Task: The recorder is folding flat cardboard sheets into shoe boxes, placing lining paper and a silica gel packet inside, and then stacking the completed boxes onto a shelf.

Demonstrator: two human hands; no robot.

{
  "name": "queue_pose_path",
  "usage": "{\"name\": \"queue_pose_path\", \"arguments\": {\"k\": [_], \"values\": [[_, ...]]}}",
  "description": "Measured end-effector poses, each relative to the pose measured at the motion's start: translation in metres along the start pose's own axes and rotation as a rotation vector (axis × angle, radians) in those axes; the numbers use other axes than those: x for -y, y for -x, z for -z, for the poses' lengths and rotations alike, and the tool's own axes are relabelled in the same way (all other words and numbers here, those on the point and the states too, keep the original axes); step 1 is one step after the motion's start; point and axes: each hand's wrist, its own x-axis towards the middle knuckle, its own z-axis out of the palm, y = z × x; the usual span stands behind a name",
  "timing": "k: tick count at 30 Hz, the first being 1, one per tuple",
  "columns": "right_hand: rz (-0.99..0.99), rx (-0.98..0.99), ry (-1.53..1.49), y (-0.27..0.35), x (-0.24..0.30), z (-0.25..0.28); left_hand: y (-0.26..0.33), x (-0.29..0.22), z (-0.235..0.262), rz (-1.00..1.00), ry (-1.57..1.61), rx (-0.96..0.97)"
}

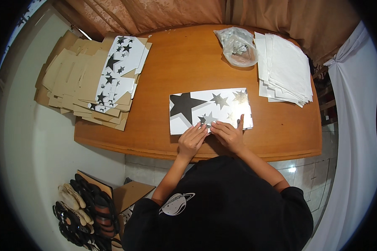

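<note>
On wooden table (280, 138) | both hands (211, 136) flat, fingers spread, pressing glossy star-printed cardboard sheet (209, 109)

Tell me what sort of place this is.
Probably a home workspace for making paper bags or boxes by hand. On a wooden table lie a star-printed sheet under both hands, a cardboard stack and white sheets; sandals lie on the floor.

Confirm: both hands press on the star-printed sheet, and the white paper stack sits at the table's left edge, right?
Not quite. Both hands, left and right, do press the star sheet, but the head view shows the white stack at the table's right edge.
</note>
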Motion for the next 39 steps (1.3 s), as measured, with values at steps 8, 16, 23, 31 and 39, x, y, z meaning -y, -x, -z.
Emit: {"name": "queue_pose_path", "arguments": {"k": [8, 16, 23, 31, 39], "values": [[-0.047, 0.109, -0.071, -0.013, 0.01, 0.013, -0.059, 0.055, 0.037, 0.159, 0.002, 0.459], [0.005, 0.635, -0.2, -0.051, 0.011, 0.007, -0.078, 0.063, -0.003, 0.156, -0.125, 0.322], [-0.044, 0.659, 0.084, -0.068, -0.049, 0.006, -0.078, 0.063, -0.002, 0.18, -0.073, 0.36], [-0.654, 0.381, 0.31, -0.054, -0.102, 0.043, -0.078, 0.053, 0.003, 0.155, -0.095, 0.335], [-0.616, 0.336, -0.334, 0.041, -0.039, 0.07, -0.035, 0.025, 0.008, 0.107, -0.255, 0.364]]}}
